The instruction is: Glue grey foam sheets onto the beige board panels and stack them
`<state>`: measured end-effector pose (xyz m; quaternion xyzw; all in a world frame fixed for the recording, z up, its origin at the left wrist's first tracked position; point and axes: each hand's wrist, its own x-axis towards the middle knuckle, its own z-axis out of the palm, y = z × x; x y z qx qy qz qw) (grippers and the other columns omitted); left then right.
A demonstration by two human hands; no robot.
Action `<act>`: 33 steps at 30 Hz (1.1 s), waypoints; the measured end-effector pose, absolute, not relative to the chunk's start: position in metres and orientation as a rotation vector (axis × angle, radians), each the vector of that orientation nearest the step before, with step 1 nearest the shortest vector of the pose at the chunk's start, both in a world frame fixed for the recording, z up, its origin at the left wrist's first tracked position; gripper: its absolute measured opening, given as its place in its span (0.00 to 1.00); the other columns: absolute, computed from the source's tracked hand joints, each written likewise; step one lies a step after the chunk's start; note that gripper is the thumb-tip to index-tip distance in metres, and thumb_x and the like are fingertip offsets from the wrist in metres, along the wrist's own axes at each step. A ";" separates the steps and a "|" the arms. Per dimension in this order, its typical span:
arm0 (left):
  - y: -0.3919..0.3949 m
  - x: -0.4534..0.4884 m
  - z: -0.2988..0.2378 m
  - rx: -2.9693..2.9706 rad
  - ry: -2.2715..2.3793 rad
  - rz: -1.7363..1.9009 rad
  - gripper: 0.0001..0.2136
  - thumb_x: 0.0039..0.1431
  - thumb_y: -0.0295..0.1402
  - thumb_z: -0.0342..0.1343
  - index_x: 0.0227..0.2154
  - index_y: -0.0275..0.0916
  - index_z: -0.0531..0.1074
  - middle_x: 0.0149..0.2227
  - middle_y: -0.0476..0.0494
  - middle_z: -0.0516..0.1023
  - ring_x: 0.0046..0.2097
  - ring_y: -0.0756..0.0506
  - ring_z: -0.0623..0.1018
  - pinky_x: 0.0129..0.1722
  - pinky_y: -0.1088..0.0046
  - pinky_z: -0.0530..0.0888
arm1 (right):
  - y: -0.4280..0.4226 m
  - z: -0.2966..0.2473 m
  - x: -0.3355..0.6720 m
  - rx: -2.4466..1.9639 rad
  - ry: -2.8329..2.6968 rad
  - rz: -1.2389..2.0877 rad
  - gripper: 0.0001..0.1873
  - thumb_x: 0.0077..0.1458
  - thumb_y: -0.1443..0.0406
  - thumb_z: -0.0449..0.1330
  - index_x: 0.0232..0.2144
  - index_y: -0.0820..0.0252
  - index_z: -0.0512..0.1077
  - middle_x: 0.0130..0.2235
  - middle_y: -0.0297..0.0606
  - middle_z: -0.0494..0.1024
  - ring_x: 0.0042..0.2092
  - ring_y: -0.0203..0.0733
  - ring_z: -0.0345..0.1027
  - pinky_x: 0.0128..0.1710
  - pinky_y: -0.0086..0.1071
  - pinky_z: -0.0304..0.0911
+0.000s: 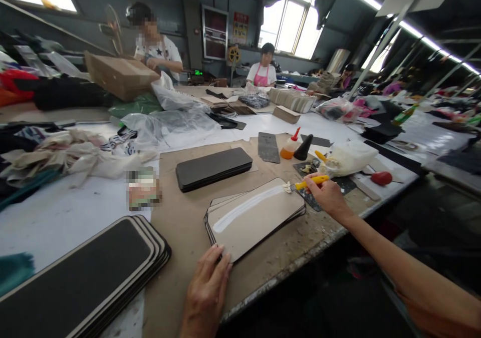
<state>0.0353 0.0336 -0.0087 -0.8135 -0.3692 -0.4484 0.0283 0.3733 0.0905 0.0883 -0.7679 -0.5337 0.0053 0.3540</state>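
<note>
My right hand is closed round the yellow handle of a brush. The pale, caked bristles touch the far right end of the top beige panel. A white streak of glue runs lengthwise across that panel, which lies on a loosely fanned stack with dark edges. Fingers extended, my left hand rests on the near left corner of the stack. Beyond the brush lies a whitish plastic bag with pale clumps at its mouth and another yellow handle. A neat stack of dark panels sits behind the beige one.
Large dark panels with beige borders are stacked at the front left. A red-tipped bottle stands beside a black cone. Cloth scraps and clear plastic cover the left side. Two people work across the table.
</note>
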 end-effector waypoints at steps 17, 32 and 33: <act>0.028 0.038 -0.007 -2.464 -1.221 -1.393 0.08 0.58 0.26 0.50 0.39 0.34 0.70 0.41 0.37 0.74 0.45 0.44 0.75 0.44 0.68 0.76 | 0.021 0.085 0.214 -1.447 -1.644 0.681 0.11 0.57 0.59 0.51 0.32 0.59 0.69 0.31 0.37 0.73 0.32 0.37 0.68 0.27 0.26 0.64; 0.027 0.035 -0.007 -2.481 -1.168 -1.382 0.09 0.58 0.25 0.50 0.41 0.34 0.70 0.42 0.38 0.74 0.46 0.44 0.75 0.44 0.67 0.76 | 0.031 0.085 0.369 -1.966 -1.306 0.025 0.17 0.53 0.52 0.51 0.31 0.59 0.68 0.24 0.39 0.76 0.28 0.45 0.72 0.32 0.36 0.65; 0.027 0.034 -0.007 -2.481 -1.166 -1.379 0.09 0.58 0.25 0.50 0.41 0.34 0.69 0.42 0.38 0.74 0.46 0.44 0.75 0.45 0.67 0.76 | 0.033 0.087 0.370 -1.963 -1.330 -0.022 0.16 0.53 0.53 0.51 0.31 0.59 0.69 0.24 0.39 0.76 0.28 0.45 0.72 0.32 0.35 0.64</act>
